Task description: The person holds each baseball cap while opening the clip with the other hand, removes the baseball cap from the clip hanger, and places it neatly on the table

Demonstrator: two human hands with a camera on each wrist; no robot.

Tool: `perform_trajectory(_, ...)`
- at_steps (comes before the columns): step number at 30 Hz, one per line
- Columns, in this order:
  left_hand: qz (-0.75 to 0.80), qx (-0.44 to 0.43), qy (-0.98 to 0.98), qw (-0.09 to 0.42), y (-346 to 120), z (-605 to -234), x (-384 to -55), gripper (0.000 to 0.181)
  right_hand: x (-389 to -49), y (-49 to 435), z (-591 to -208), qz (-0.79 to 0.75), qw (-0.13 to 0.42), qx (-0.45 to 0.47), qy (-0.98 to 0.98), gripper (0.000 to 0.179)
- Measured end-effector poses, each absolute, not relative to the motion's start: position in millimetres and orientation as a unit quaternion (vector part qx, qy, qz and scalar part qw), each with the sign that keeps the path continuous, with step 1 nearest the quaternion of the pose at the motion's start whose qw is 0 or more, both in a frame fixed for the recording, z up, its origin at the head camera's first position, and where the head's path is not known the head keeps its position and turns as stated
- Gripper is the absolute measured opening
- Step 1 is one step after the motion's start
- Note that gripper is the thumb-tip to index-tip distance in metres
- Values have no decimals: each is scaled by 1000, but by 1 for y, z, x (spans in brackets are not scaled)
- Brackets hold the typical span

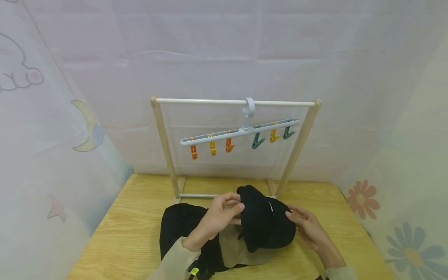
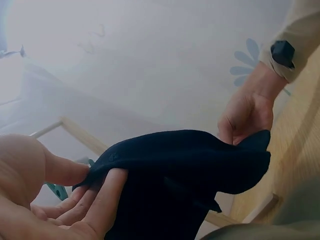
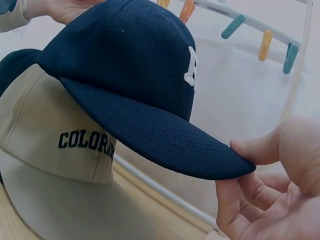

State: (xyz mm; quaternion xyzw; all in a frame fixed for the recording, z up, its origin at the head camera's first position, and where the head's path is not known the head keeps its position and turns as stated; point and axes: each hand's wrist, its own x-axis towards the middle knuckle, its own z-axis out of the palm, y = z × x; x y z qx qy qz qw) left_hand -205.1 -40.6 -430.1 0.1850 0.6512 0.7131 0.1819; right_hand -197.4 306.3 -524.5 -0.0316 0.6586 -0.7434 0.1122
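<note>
A dark baseball cap (image 1: 260, 217) with a white emblem is held above the table. My left hand (image 1: 220, 214) pinches its back edge, thumb on one side and fingers on the other; the left wrist view shows this grip on the cap (image 2: 175, 160). At the other end my right hand (image 1: 309, 229) pinches the tip of the brim (image 3: 165, 140) between thumb and fingers. Below sits a beige cap (image 3: 55, 120) with dark lettering, partly covered by the held cap. Left of it lies a black fabric item (image 1: 182, 225), its kind unclear, partly behind my left forearm.
A wooden rack with a white top rail (image 1: 203, 101) stands at the back of the wood-grain table (image 1: 122, 229). From the rail hangs a pale blue hanger (image 1: 241, 132), tilted, with several orange, yellow and green clips. Patterned cloth walls (image 1: 224, 50) surround the table.
</note>
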Motion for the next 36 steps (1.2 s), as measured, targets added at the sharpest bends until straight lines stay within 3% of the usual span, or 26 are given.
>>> perform_trajectory(13, 617, 207, 754, 95, -36, -455, -206, 34, -191, 309, -548, -743, 117, 7, 659, 39)
perform_trajectory(20, 568, 209, 793, 67, -33, -462, -203, 33, -190, 304, -561, -737, 123, 50, 662, 65)
perform_trajectory(25, 542, 224, 808, 52, -33, -465, -203, 37, -189, 301, -568, -732, 115, 75, 667, 67)
perform_trajectory(36, 452, 248, 857, 24, -31, -467, -204, 17, -189, 300, -580, -703, 116, 75, 697, 70)
